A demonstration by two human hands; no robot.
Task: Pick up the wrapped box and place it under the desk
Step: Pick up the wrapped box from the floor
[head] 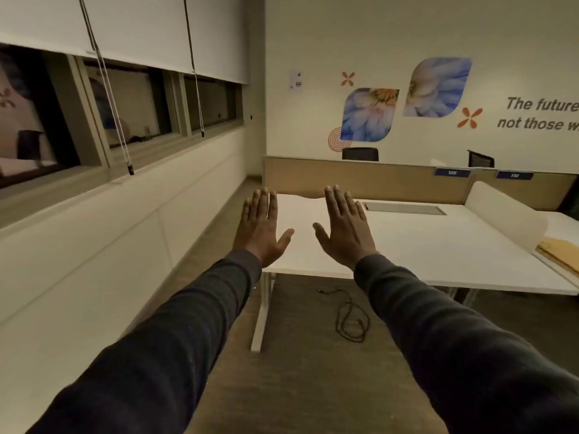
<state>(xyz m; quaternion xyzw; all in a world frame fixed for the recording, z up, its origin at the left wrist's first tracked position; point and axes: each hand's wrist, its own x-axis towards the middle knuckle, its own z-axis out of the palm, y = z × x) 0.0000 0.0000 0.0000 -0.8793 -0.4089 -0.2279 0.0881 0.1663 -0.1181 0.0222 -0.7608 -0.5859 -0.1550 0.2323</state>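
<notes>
My left hand (260, 225) and my right hand (344, 227) are stretched out in front of me with flat palms and fingers apart, holding nothing. They hover over the near left corner of a white desk (423, 242). A flat tan parcel that looks paper-wrapped (560, 253) lies at the far right edge of the view, behind a low white divider (504, 211), and the frame cuts part of it off. Neither hand is near it. The floor under the desk (300, 305) is in shadow.
A black cable (351, 317) lies looped on the carpet under the desk. A white desk leg (263, 311) stands at the left end. A tan partition (360, 180) backs the desk, with two dark chairs (360, 154) behind. A wall with windows runs along the left.
</notes>
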